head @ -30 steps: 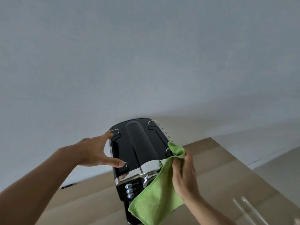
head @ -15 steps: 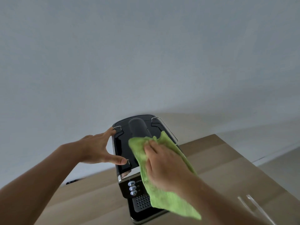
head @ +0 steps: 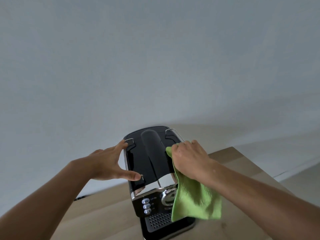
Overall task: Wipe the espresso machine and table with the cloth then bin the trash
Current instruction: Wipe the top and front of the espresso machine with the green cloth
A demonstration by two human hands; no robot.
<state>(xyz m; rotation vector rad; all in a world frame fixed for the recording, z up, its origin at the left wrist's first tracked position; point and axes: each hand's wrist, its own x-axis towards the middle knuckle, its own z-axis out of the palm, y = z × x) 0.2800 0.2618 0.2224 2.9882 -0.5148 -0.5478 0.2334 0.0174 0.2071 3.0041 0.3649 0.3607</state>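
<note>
Cloth (head: pixel 195 201) at right edge of coffee machine (head: pixel 145 163) top; wiping step, by the look of it.
Bunched in right hand (head: pixel 188 160), tail hanging over front; black top left of grip, long axis near to far; left hand (head: pixel 107 163) spread wide, bracing left edge; table (head: pixel 103 213) beneath.

You have a light-brown wooden table (head: pixel 103 215) before you. A glossy black and chrome espresso machine (head: pixel 138 163) stands upright on it, close to its far edge.
</note>
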